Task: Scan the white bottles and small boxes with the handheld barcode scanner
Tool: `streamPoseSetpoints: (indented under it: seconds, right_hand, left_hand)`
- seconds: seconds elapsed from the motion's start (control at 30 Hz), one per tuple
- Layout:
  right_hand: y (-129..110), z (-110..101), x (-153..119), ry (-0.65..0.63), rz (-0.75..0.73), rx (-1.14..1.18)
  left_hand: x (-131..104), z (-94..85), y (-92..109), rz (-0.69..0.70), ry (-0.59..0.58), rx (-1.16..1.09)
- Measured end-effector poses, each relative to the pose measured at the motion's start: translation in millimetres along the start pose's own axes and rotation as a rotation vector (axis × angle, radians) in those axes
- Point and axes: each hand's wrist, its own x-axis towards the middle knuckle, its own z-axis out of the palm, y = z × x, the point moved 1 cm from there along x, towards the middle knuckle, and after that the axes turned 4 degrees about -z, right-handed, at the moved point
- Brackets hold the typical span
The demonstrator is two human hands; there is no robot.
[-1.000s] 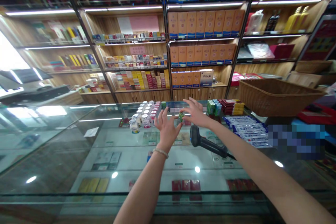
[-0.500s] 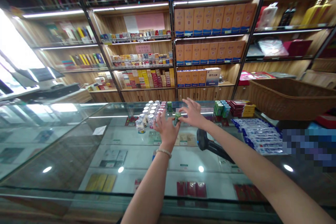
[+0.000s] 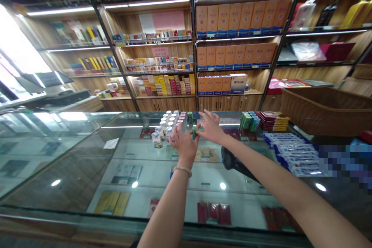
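A small green container (image 3: 194, 130) stands on the glass counter (image 3: 162, 166), pinched between the fingertips of both hands. My left hand (image 3: 184, 143) touches it from the left, its other fingers spread beside the white-capped bottles (image 3: 157, 140). From the right, my right hand (image 3: 211, 127) has thumb and index finger at it, the other fingers raised. Behind it is another green container (image 3: 190, 117), next to pink-capped bottles (image 3: 183, 116). Fingers partly hide some bottles.
A black scanner (image 3: 229, 159) lies under my right forearm. Further right are green and blue containers (image 3: 247, 121), red and yellow packs (image 3: 271, 120), blue-white packets (image 3: 296, 153) and a wicker basket (image 3: 325, 112). Stocked shelves (image 3: 232, 38) stand behind.
The view has shifted slightly, moving the shelves and counter items a little to the right. The small green container looks more upright and lower, with both hands still at it.
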Motion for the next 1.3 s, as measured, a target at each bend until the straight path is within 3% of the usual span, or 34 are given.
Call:
streamPoseSetpoints:
  seconds: [0.43, 1.3]
  right_hand:
    - [9.1, 32.2, 21.6, -0.039, 0.032, -0.021]
    - [18.9, 55.4, 76.5, -0.047, 0.034, -0.094]
  left_hand:
    - [-1.9, 10.6, -8.4, -0.002, 0.009, 0.033]
    - [-7.9, 15.2, -1.7, 0.013, -0.053, 0.026]
